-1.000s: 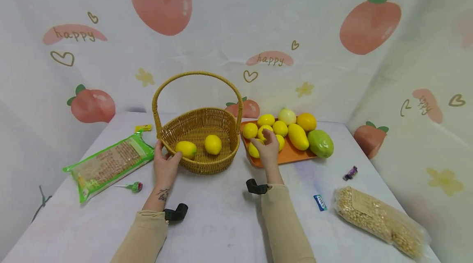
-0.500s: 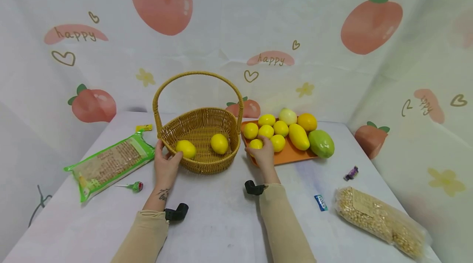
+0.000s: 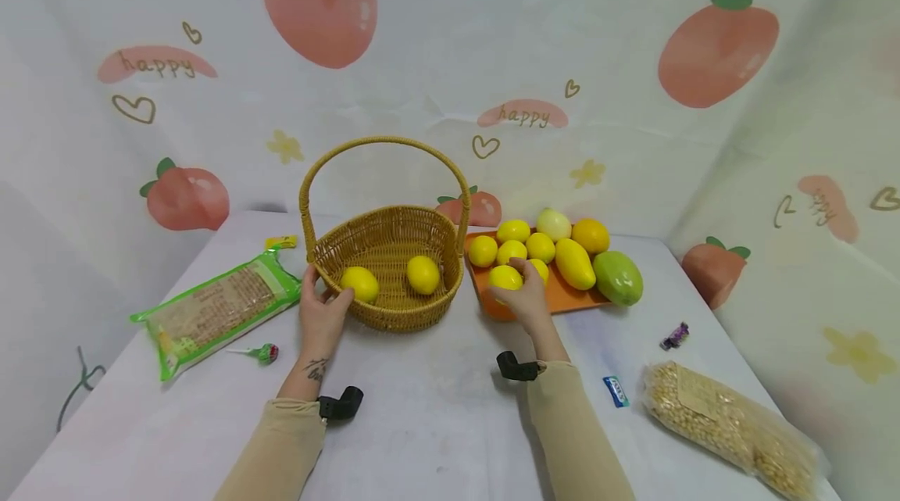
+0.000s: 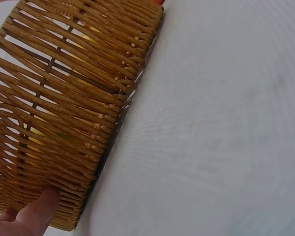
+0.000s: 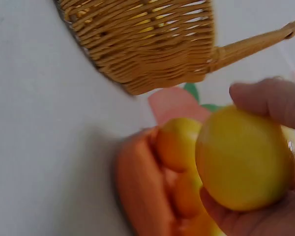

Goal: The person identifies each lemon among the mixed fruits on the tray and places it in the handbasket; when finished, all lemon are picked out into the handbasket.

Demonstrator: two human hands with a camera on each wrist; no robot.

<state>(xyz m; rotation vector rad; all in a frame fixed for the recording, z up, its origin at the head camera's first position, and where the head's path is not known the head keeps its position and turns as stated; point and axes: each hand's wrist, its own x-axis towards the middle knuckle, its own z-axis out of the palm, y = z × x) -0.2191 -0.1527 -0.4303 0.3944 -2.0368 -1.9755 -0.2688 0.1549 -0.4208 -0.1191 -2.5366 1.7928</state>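
A wicker basket [image 3: 397, 320] with a tall hoop handle stands left of centre; one lemon [image 3: 359, 284] and another lemon [image 3: 423, 275] lie inside. My left hand [image 3: 323, 321] touches the basket's left front corner, thumb and fingers spread; in the left wrist view a fingertip [image 4: 49, 196] lies against the outer weave. Just over the front left of the orange tray [image 3: 569, 299], my right hand [image 3: 532, 304] grips a lemon [image 5: 243, 160] between thumb and fingers. Several yellow fruits, a mango [image 3: 574, 264], an orange [image 3: 591, 236] and a pale round fruit [image 3: 553, 224] fill the tray.
A green papaya-like fruit [image 3: 618, 278] sits at the tray's right end. Left lie a green-edged food packet [image 3: 221, 309], a lollipop [image 3: 263, 353] and a yellow sweet [image 3: 281, 241]. Right are a purple sweet [image 3: 675, 336], a blue sweet [image 3: 616, 391] and a kernel bag [image 3: 731, 427].
My right hand reached down to the lemon at the tray's front left, took hold of it and raised it slightly. The right-hand lemon in the basket rolled rightward. My left hand stayed at the basket.
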